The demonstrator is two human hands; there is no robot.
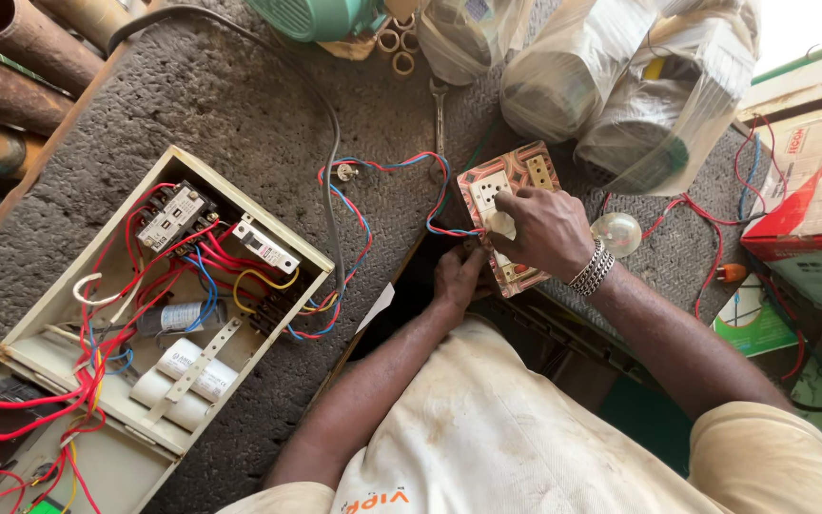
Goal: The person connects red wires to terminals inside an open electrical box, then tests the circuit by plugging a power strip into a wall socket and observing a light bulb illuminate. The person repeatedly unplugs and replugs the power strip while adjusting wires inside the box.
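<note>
— While the right hand (546, 231) presses its fingers closed on a white plug atop the patterned rectangular switch board (508, 215), where's the left?

— Left hand (457, 278) grips that board's lower edge, fingers curled. 1 clear round bulb (617, 233) sits just beside the board.

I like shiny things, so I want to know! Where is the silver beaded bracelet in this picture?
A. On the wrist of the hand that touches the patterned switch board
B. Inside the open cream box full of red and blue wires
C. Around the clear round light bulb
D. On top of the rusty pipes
A: the silver beaded bracelet circles the wrist of the right hand, which rests on the patterned rectangular switch board.
</note>
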